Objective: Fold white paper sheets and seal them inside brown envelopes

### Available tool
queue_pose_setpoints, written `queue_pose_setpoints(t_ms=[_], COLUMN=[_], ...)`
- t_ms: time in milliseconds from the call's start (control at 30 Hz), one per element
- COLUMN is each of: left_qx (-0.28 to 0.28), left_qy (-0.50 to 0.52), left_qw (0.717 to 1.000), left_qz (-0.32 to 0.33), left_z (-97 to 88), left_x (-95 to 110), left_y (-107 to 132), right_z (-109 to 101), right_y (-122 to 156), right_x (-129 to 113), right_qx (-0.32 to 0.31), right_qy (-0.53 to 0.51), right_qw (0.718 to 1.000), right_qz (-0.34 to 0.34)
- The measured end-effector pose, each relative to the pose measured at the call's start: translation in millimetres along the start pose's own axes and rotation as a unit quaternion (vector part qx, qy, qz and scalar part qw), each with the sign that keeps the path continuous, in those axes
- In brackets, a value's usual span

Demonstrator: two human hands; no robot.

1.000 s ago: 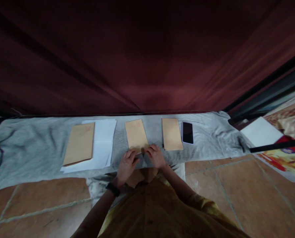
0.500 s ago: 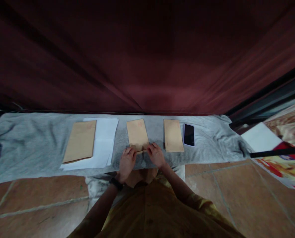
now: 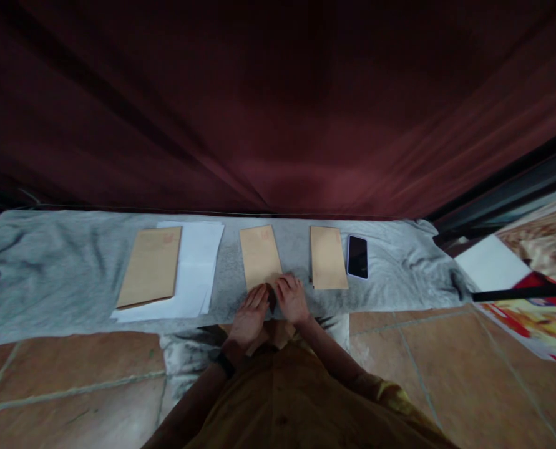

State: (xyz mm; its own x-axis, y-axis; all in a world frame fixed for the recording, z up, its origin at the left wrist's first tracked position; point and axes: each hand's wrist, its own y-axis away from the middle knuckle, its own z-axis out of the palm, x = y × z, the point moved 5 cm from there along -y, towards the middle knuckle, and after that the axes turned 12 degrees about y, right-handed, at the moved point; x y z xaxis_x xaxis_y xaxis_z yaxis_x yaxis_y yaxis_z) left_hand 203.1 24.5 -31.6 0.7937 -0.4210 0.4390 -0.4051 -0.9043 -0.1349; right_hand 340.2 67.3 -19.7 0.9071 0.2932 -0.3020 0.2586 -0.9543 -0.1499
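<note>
While brown envelope (image 3: 261,254) is lying just ahead of left hand (image 3: 251,315) and right hand (image 3: 292,300), I am touching its near end, cannot tell whether either grip is pinching.

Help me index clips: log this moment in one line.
left hand: at near end of middle envelope; right hand: same end; left envelope: on papers; right envelope: beside phone

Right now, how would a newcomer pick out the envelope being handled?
Find the grey cloth below the dark red curtain. Midway along it, between the white sheets and the phone, lies a brown envelope; it alone has the left hand and right hand at its near edge.
</note>
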Motion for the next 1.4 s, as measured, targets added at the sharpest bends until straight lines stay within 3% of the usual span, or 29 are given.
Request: queue_pose_setpoints(t_ms=[200,600,833,1033,1267,1400], left_qx=[0.004,0.055,0.050,0.040,0.041,0.030], left_qy=[0.026,0.027,-0.004,-0.009,-0.028,-0.023], left_qw=[0.999,0.994,0.992,0.994,0.993,0.998], left_qz=[-0.031,-0.091,-0.120,-0.104,-0.103,-0.049], left_z=[1.6,-20.6,-23.3,-19.4,-17.7,-10.3], left_x=[-0.6,-9.2,-1.0,1.3,-4.5,10.9], left_y=[2.1,22.6,13.8,12.8,17.9,7.2], right_z=[6.0,-4.1,-2.7,16.9,8.5,6.2], right_y=[29.6,42.0,36.6,31.1,33.8,35.6], right_x=[-23.7,11.4,-3.6,-32.4,-16.9,-9.2], right_qx=[-0.005,0.019,0.030,-0.005,0.019,0.024], right_qy=[-0.001,0.056,0.066,0.046,0.053,0.066], right_qw=[0.997,0.998,0.997,0.992,0.996,0.995], right_qz=[-0.076,-0.031,-0.041,-0.115,-0.074,-0.076])
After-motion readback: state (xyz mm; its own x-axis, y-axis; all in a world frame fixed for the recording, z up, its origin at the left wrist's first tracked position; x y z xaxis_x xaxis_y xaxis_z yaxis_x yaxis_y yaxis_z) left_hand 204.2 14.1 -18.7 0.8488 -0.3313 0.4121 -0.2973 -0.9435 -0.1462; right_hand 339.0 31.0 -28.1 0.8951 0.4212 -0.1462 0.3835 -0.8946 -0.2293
